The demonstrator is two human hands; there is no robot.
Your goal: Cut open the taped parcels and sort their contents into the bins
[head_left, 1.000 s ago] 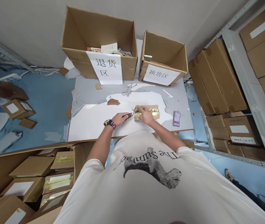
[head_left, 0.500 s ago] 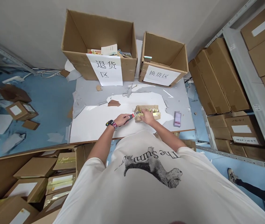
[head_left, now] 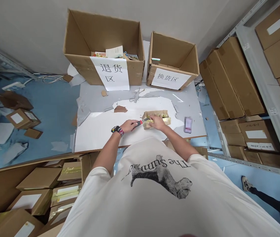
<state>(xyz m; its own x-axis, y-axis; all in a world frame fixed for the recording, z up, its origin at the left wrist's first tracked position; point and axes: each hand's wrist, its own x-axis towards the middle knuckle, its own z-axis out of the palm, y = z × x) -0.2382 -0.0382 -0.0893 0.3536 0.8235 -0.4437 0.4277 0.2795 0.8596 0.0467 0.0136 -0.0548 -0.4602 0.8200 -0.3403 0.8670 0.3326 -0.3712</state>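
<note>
Nearest, the person's white T-shirt [head_left: 159,194] with its printed animal fills the bottom of the view, and 2 bare forearms reach forward over a white sheet [head_left: 100,133] laid on a grey table. The left hand [head_left: 128,125], with a patterned wristwatch [head_left: 117,130] on its wrist, is closed around the red-and-black handle of a utility knife [head_left: 138,122], the blade angled toward the left end of the parcel. The right hand [head_left: 157,122] lies on top of a small cardboard parcel [head_left: 156,120] wrapped in gold tape [head_left: 166,120], fingers pressed together and bearing down on it. The parcel sits on the white sheet between the hands and the far table edge. To its right lies a small item [head_left: 187,125], too blurred to name. At lower left, an open carton [head_left: 31,194] holds taped parcels. Ahead, 2 open cardboard boxes stand at the table's far edge: the larger [head_left: 103,39] holds books [head_left: 114,52] and bears a sign reading 退货区 [head_left: 109,73], and the smaller [head_left: 172,54] bears a sign reading 换货区 [head_left: 168,79]. Metal shelving [head_left: 253,65] on the right carries sealed cartons [head_left: 238,79]. Loose cartons [head_left: 23,118] lie on the blue floor [head_left: 53,105] at left, and another person's sneaker [head_left: 245,183] shows at lower right.
</note>
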